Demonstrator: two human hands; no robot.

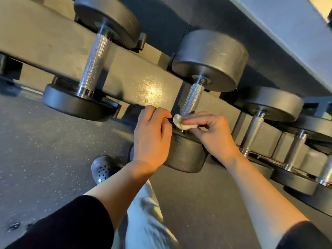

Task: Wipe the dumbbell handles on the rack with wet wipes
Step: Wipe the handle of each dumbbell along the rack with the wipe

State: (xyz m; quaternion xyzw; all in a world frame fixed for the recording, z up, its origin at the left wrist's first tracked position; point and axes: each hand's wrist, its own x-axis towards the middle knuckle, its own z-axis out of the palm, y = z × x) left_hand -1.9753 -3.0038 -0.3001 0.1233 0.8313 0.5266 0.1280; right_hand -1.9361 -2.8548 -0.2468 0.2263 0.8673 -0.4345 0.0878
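A black dumbbell lies across the rack in the middle of the head view, its knurled steel handle (193,98) running toward me. My right hand (213,133) pinches a small crumpled white wet wipe (181,122) and presses it against the near end of that handle, just above the front weight (185,153). My left hand (152,137) hovers right beside the wipe with fingers loosely curled, holding nothing that I can see. The handle's lowest part is hidden behind the wipe and my fingers.
A larger dumbbell (95,63) sits to the left on the dark rack beam (136,76). Several smaller dumbbells (255,130) line the rack to the right. A grey upper shelf (287,33) overhangs. Speckled rubber floor (45,150), my dark shoe (101,169) and leg are below.
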